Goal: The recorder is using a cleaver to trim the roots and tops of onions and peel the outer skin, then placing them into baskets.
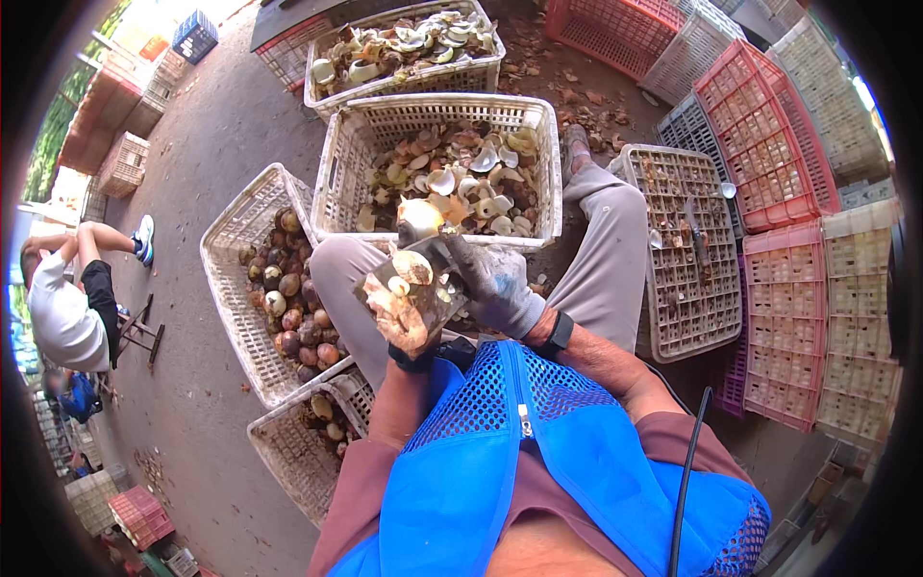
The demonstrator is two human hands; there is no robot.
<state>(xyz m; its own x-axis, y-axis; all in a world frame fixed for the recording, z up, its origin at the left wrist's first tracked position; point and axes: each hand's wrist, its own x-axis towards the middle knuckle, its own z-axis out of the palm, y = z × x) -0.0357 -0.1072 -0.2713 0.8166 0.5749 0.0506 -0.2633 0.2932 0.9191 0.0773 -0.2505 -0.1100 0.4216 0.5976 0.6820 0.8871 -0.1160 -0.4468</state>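
Note:
My left hand (399, 319), wet-looking with a dark wristband, has its fingers curled over a dark flat plate (440, 281). A tan rounded piece (414, 267) and a small white piece (398, 286) lie at its fingertips; what it grips is unclear. My right hand (503, 286), in a grey glove, closes at the plate's right edge; its hold is hidden. Just beyond both hands, a pale yellow-white round piece (419, 217) shows over the near rim of a white crate (332, 163). Inside that crate are curved white and brown peel pieces (471, 183).
Left of my knee, a white crate (223, 260) holds brown and purplish round fruits (293, 298); a smaller crate (288, 457) stands nearer. Another crate of peelings (404, 48) is behind. An upturned crate (687, 250) bears a knife (696, 240). Stacked crates (784, 327) line the right. Someone (72, 303) sits far left.

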